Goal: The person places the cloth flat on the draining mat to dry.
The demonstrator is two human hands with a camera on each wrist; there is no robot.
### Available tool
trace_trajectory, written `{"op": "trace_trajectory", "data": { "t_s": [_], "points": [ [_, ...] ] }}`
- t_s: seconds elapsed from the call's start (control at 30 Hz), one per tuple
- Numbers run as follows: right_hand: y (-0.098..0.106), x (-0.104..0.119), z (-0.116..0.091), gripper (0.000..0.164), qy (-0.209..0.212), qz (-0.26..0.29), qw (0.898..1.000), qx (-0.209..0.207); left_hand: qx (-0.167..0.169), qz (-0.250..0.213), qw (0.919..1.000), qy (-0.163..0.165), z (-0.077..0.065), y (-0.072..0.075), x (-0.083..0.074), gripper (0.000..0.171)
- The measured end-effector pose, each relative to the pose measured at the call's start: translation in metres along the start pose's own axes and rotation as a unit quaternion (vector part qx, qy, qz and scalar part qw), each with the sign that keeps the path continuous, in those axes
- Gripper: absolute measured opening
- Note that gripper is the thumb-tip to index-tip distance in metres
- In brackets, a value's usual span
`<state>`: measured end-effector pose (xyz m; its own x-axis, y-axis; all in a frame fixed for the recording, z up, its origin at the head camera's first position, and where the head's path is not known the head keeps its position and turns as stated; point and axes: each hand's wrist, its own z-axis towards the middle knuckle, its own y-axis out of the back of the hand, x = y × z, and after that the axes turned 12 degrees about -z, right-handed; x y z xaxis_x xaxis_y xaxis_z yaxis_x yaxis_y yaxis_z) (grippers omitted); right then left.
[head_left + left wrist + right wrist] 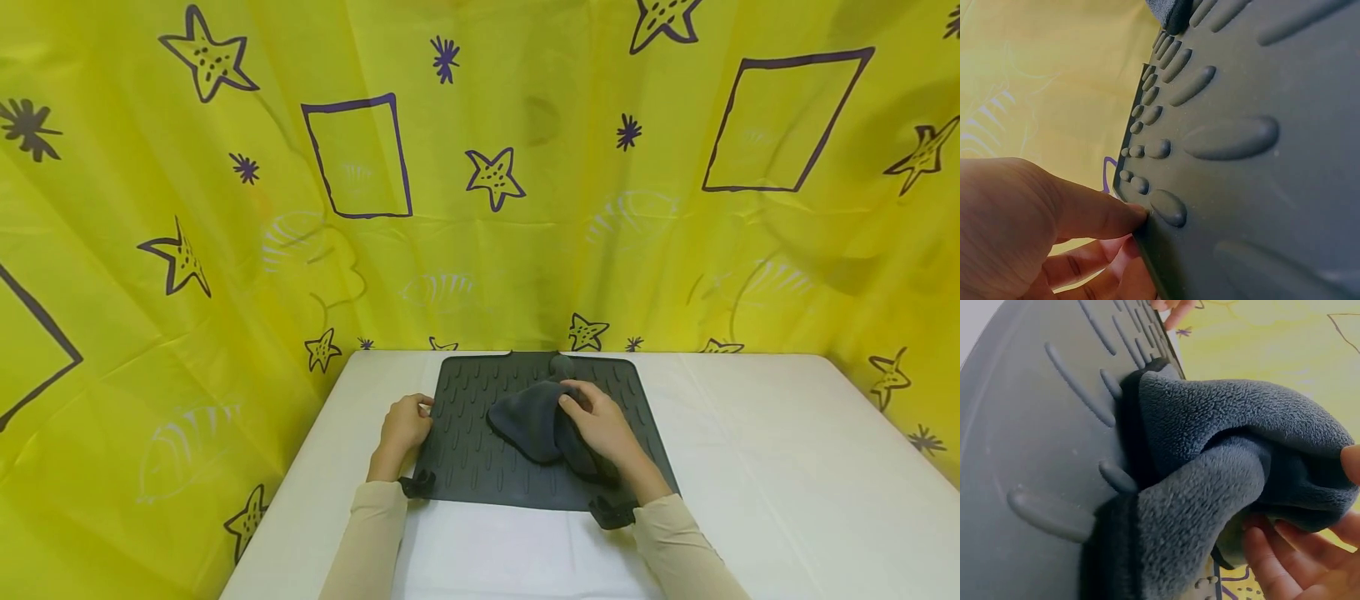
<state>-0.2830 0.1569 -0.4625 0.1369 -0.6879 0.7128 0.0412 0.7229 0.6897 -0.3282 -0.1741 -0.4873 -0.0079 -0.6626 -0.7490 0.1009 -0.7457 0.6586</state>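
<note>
A dark grey ridged rubber mat point(465, 450) lies on the white table, its top covered in raised oblong bumps. My left hand point(406, 423) pinches the mat's left edge; in the left wrist view its thumb point(1119, 215) presses on top while the other fingers are partly hidden below the edge. Over the middle of the mat is a bunched, fuzzy blue-grey cloth point(525, 421). My right hand point(606, 423) grips the cloth's right part between thumb and fingers. The right wrist view shows the cloth point(1210, 506) folded over, its lower edge against the bumps.
The white table point(765, 467) extends on both sides of the mat. Behind and beside it hangs a yellow curtain point(547, 250) printed with starfish and frames. A small rounded grey thing point(561, 365) shows at the mat's far edge. Black straps sit at both wrists.
</note>
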Motion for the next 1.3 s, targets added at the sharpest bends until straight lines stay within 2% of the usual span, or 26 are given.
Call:
{"op": "trace_trajectory", "data": {
  "t_s": [0.43, 0.57, 0.7, 0.77, 0.9, 1.1, 1.23, 1.3],
  "points": [
    [0.001, -0.008, 0.000, 0.043, 0.016, -0.031, 0.999, 0.031, 0.002, 0.002, 1.0000, 0.001, -0.001, 0.000, -0.001, 0.032],
    [0.008, -0.009, 0.001, 0.050, 0.021, -0.034, 0.998, 0.042, 0.002, 0.000, 1.0000, -0.001, -0.001, 0.001, -0.003, 0.030],
    [0.018, -0.010, 0.001, 0.067, 0.011, -0.012, 0.998, 0.052, -0.012, 0.009, 0.9994, -0.030, -0.003, 0.000, -0.008, 0.028],
    [0.023, -0.012, 0.001, 0.070, 0.007, -0.012, 0.998, 0.057, -0.019, 0.014, 0.9985, -0.049, -0.004, -0.001, -0.012, 0.022],
    [0.029, -0.018, 0.000, 0.055, 0.015, -0.043, 0.996, 0.080, -0.011, 0.005, 0.9969, -0.077, -0.008, -0.008, -0.022, 0.009],
    [0.030, -0.024, -0.002, 0.031, 0.048, -0.096, 0.985, 0.136, 0.027, 0.011, 0.9925, -0.119, -0.016, -0.030, -0.040, 0.012],
    [0.028, -0.025, -0.004, 0.028, 0.058, -0.118, 0.976, 0.171, 0.028, 0.035, 0.9896, -0.137, -0.020, -0.047, -0.048, 0.017],
    [0.026, -0.025, -0.005, 0.030, 0.059, -0.120, 0.974, 0.185, 0.025, 0.052, 0.9900, -0.129, -0.024, -0.053, -0.051, 0.022]
  ]
}}
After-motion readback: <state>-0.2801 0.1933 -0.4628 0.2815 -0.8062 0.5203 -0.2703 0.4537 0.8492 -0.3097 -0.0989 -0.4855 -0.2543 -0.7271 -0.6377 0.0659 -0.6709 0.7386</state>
